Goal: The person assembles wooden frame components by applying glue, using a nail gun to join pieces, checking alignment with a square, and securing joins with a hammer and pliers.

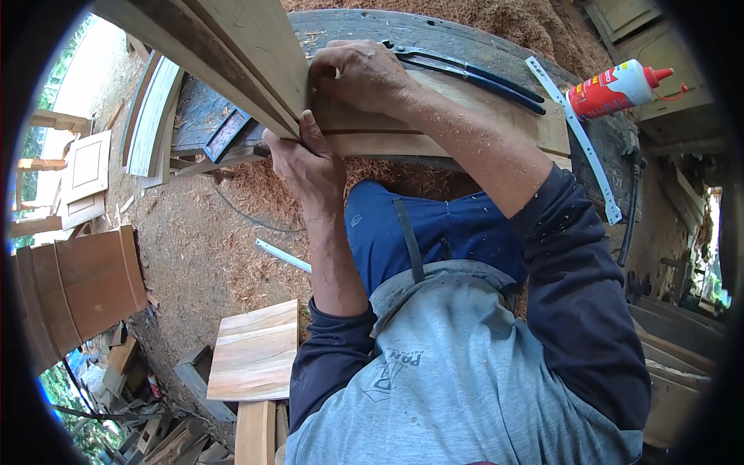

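Note:
A long grooved wooden piece rises toward the upper left, its lower end meeting a flat wooden board that lies on the workbench. My left hand is closed round the low end of the grooved piece, thumb on top, fingers underneath. Against the side of that piece, at the corner with the flat board, my right hand is curled. Its fingertips are partly hidden, and what they pinch cannot be made out. Pincers with long dark handles rest on the board beyond my right forearm.
At the bench's right stand a red and white glue bottle and a perforated metal strip. A blue-edged tool and curved wooden pieces are at the left. Shavings cover the floor; a striped wood panel lies lower left.

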A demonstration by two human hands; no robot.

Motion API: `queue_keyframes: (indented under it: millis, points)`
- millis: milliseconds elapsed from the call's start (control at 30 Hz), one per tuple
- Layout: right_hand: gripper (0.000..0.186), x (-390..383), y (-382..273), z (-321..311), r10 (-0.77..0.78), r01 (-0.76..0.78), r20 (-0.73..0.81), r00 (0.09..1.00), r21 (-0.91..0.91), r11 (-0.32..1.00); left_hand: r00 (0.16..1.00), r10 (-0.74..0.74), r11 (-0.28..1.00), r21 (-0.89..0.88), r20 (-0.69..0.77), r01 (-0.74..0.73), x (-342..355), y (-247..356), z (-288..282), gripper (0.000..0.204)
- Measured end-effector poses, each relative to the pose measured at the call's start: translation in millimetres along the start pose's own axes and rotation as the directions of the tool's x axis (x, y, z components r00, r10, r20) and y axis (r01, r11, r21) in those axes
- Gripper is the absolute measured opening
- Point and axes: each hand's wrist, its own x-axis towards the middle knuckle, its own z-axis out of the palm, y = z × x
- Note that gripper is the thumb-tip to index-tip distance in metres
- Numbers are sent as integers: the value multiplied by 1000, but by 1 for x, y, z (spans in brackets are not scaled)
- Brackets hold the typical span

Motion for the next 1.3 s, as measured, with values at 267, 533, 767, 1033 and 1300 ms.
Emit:
queue_keyframes:
  millis: [267,533,767,1033,1300]
  points:
    - [8,1,8,1,-97,82,85,992,164,983,999,-9,996,92,-42,13,0,7,2,35]
    - [10,-6,3,3,-136,140,-56,989,77,987,997,-72,995,68,9,71,-1,4,-2,41]
    - [12,13,-8,-8,202,-214,169,965,61,975,999,-14,998,56,-38,16,-2,4,1,37]
    - [14,3,-2,0,89,-91,27,996,93,991,999,1,991,135,-39,4,0,3,1,37]
    - [8,1,4,1,-111,101,45,993,181,978,999,-44,994,102,-15,45,1,6,-1,34]
